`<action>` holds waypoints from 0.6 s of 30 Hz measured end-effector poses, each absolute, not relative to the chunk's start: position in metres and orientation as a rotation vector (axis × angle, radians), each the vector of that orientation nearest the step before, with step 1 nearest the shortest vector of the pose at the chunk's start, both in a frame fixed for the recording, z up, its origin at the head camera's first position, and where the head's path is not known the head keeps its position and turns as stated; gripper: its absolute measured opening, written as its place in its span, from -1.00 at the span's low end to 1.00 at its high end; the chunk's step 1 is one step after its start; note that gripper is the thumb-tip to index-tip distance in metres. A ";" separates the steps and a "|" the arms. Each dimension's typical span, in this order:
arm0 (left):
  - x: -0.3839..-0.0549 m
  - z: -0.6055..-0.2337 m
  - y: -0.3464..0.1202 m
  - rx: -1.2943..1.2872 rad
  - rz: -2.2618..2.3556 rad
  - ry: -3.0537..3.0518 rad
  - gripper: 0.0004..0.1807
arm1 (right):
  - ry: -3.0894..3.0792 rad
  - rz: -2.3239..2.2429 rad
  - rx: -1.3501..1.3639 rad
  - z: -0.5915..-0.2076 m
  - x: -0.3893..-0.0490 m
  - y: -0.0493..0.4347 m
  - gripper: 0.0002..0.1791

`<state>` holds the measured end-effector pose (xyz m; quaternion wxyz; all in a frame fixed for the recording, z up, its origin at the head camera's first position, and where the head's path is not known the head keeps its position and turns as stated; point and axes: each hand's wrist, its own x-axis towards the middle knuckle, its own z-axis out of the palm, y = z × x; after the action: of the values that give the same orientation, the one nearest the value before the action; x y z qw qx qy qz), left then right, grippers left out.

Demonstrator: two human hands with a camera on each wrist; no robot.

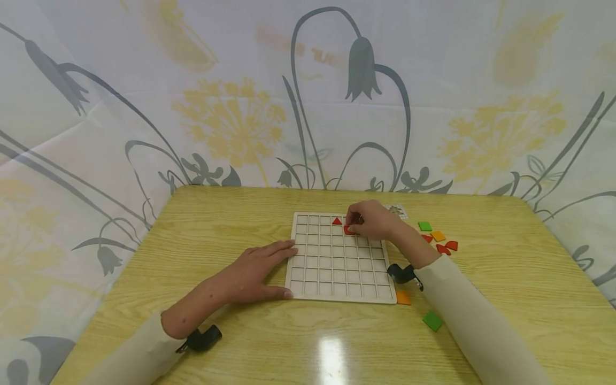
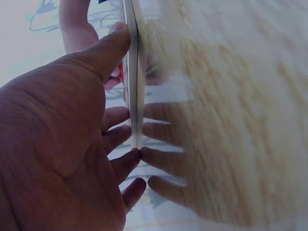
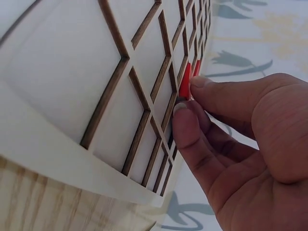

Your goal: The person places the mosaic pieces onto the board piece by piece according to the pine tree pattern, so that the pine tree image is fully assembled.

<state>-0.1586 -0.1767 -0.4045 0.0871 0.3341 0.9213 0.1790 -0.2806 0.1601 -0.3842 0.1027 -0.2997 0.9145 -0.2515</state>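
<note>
A pale wooden grid board with square recesses lies on the table. My right hand is over its upper right part and pinches a red tile between thumb and fingertips. In the right wrist view the red tile stands at a slant against the grid, partly covered by the thumb. Just up and left of it, a red triangle tile sits in a top-row cell. My left hand rests along the board's left edge, fingers extended and spread, thumb at the lower left corner.
Right of the board lie a green tile, an orange tile and several red pieces. A patterned card is behind the right hand. Near the lower right corner are another orange tile and a green tile.
</note>
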 end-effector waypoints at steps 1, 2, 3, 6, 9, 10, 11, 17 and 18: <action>-0.159 -0.405 -0.177 0.993 0.532 2.744 0.01 | 2.701 -0.743 -0.886 -0.384 -0.280 0.160 -0.96; -0.159 -0.405 -0.176 0.992 0.529 2.744 0.01 | 2.703 -0.741 -0.887 -0.385 -0.280 0.161 -0.96; -0.159 -0.404 -0.176 0.990 0.528 2.744 0.00 | 2.704 -0.740 -0.882 -0.385 -0.280 0.161 -0.97; -0.158 -0.404 -0.176 0.991 0.533 2.745 0.00 | 2.700 -0.734 -0.891 -0.384 -0.280 0.161 -0.96; -0.158 -0.403 -0.176 0.998 0.535 2.747 0.01 | 2.695 -0.730 -0.877 -0.384 -0.280 0.160 -0.93; -0.158 -0.403 -0.176 1.001 0.534 2.749 0.01 | 2.695 -0.729 -0.875 -0.384 -0.280 0.160 -0.93; -0.158 -0.403 -0.176 1.000 0.532 2.749 0.01 | 2.695 -0.729 -0.874 -0.384 -0.280 0.160 -0.92; -0.158 -0.403 -0.176 1.000 0.525 2.752 0.01 | 2.706 -0.735 -0.882 -0.384 -0.276 0.160 -0.90; -0.158 -0.404 -0.176 1.002 0.527 2.754 0.01 | 2.707 -0.738 -0.883 -0.384 -0.275 0.161 -0.90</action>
<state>-0.1576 -0.1761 -0.4036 0.0821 0.3355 0.9218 0.1763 -0.2749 0.1609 -0.3836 0.1000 -0.2987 0.9156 -0.2498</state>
